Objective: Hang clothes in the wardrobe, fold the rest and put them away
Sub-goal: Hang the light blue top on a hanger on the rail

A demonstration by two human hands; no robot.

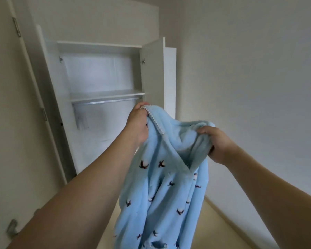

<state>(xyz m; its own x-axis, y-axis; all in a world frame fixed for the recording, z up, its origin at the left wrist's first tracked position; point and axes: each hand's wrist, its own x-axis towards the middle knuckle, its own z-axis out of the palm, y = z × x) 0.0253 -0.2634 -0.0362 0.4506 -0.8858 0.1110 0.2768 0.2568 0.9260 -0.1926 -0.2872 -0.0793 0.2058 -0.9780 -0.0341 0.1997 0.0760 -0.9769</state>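
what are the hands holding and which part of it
Both hands grip a light blue fleece garment with small dark bird motifs at its top edge: the left hand by the bead-trimmed edge, the right hand by bunched fabric opposite.

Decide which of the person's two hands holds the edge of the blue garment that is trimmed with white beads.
The left hand, raised nearer the wardrobe rail, pinches the beaded edge of the blue garment. The right hand grips plain fabric.

A white wardrobe shelf (106, 95) spans the open cabinet, with a metal rail (104, 102) just beneath it.
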